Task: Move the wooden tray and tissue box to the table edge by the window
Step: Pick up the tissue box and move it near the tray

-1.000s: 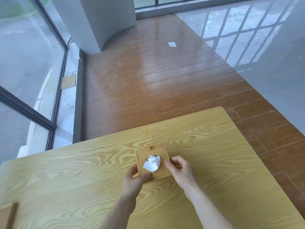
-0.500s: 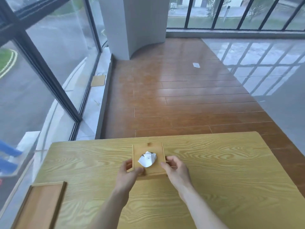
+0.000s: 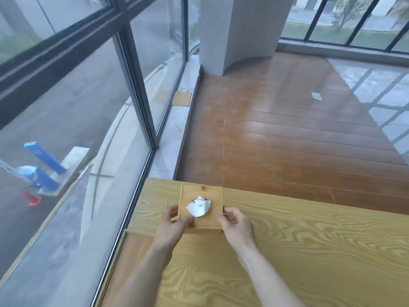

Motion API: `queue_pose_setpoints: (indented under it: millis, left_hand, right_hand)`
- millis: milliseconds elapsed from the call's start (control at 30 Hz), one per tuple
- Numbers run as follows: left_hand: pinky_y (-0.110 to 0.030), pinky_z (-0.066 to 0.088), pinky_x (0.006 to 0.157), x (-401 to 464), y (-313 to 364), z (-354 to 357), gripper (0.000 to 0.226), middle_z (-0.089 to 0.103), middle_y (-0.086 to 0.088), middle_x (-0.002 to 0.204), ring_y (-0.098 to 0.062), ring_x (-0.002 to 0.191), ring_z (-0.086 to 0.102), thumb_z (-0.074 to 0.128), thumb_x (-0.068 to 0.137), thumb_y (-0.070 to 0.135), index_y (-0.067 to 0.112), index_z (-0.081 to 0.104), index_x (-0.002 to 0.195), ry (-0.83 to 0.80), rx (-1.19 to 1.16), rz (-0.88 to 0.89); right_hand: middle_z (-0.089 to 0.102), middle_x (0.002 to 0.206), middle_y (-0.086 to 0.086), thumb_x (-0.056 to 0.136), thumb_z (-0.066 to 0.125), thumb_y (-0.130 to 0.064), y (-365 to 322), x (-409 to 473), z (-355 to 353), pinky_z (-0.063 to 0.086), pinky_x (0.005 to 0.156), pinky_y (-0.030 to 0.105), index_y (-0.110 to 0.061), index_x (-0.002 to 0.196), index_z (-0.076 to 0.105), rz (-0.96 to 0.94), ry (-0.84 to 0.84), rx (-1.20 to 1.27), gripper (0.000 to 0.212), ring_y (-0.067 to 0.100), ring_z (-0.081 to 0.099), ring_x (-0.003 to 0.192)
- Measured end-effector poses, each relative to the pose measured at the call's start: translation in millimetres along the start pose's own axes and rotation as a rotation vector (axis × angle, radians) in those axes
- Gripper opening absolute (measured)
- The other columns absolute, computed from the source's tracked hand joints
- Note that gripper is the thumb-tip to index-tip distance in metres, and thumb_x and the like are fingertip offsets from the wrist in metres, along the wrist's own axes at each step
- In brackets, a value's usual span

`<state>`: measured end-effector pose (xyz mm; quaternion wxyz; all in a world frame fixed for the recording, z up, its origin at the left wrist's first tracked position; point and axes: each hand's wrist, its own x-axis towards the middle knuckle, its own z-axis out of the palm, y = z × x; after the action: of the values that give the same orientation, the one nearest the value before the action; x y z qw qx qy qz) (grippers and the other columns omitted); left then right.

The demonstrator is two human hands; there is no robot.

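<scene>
The tissue box (image 3: pixel 201 208), a squarish wooden box with no clear long axis, sits upright at the bench's (image 3: pixel 309 251) far corner beside the window (image 3: pixel 88 107), its edges square to the bench edges and a white tissue (image 3: pixel 198 207) poking up from its round top opening. The left hand (image 3: pixel 171 229) and right hand (image 3: pixel 236 227) clasp its opposite sides, fingers curled against the walls. The tray (image 3: pixel 137 251) lies flat just nearer, along the window edge, under the left forearm. Beyond: brown plank floor (image 3: pixel 287 140) and a grey column (image 3: pixel 239 29).
</scene>
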<state>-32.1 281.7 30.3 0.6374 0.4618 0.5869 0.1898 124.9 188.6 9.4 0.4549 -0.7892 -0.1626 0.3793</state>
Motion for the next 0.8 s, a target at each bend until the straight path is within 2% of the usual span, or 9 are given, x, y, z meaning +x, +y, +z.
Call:
queue_pose_setpoints:
  millis: [67,167,200,267,333,500,667,800]
  left_hand:
    - [-0.023,0.045,0.071,14,-1,-22,0.047,0.06,0.018,0.112,-0.001,0.092,0.063,0.072,0.085,0.013,0.026,0.059,0.128,0.022,0.007,0.003]
    - [-0.019,0.042,0.068,31,-7,-49,0.052,0.061,0.018,0.11,-0.003,0.095,0.064,0.072,0.084,0.011,0.025,0.059,0.133,0.046,0.018,0.01]
    - [-0.02,0.044,0.071,36,-9,-58,0.053,0.063,0.014,0.113,-0.005,0.098,0.065,0.072,0.084,0.011,0.025,0.059,0.134,0.047,0.022,0.004]
    - [-0.026,0.048,0.079,43,-15,-71,0.055,0.067,0.007,0.119,-0.012,0.099,0.069,0.07,0.084,0.013,0.026,0.058,0.136,0.038,0.03,-0.012]
    - [-0.029,0.051,0.083,51,-21,-80,0.058,0.071,0.004,0.119,-0.012,0.094,0.073,0.068,0.084,0.014,0.027,0.057,0.139,0.041,0.035,-0.019]
    - [-0.04,0.053,0.097,68,-34,-93,0.057,0.074,0.0,0.112,-0.017,0.1,0.071,0.066,0.086,0.019,0.03,0.056,0.141,0.055,0.045,-0.042]
    - [-0.033,0.051,0.09,85,-40,-103,0.056,0.067,0.005,0.126,-0.012,0.108,0.066,0.068,0.089,0.021,0.03,0.053,0.143,0.067,0.03,-0.018]
    - [-0.029,0.048,0.083,99,-38,-110,0.049,0.063,0.012,0.125,-0.011,0.109,0.063,0.069,0.092,0.023,0.033,0.052,0.137,0.085,0.01,0.007]
  right_hand:
    - [0.074,0.094,-0.014,0.089,0.078,-0.03,-1,3,26,0.052,0.074,0.022,-0.03,0.104,0.074,-0.003,-0.01,-0.016,0.016,0.005,0.07,0.086]
    - [0.078,0.097,-0.008,0.089,0.079,-0.029,-1,9,61,0.051,0.076,0.022,-0.021,0.112,0.078,0.003,-0.019,-0.078,0.024,0.008,0.071,0.086]
    - [0.078,0.098,-0.006,0.089,0.079,-0.028,0,11,71,0.053,0.079,0.024,-0.02,0.114,0.079,0.01,-0.026,-0.1,0.026,0.01,0.071,0.088]
    - [0.079,0.101,-0.005,0.09,0.078,-0.029,1,12,90,0.06,0.09,0.035,-0.02,0.117,0.079,0.027,-0.044,-0.135,0.029,0.015,0.074,0.094]
    - [0.08,0.104,-0.003,0.09,0.079,-0.028,3,14,105,0.06,0.095,0.044,-0.02,0.119,0.078,0.043,-0.036,-0.148,0.03,0.021,0.076,0.095]
    - [0.08,0.1,-0.002,0.087,0.084,-0.026,7,20,130,0.062,0.094,0.045,-0.019,0.115,0.079,0.07,0.014,-0.147,0.03,0.018,0.076,0.095]
    - [0.08,0.097,-0.005,0.086,0.085,-0.025,6,33,143,0.063,0.092,0.044,-0.018,0.111,0.079,0.102,0.015,-0.112,0.027,0.017,0.077,0.092]
    - [0.08,0.1,-0.002,0.086,0.085,-0.024,-3,44,156,0.063,0.092,0.045,-0.016,0.113,0.078,0.099,0.009,-0.095,0.029,0.017,0.076,0.095]
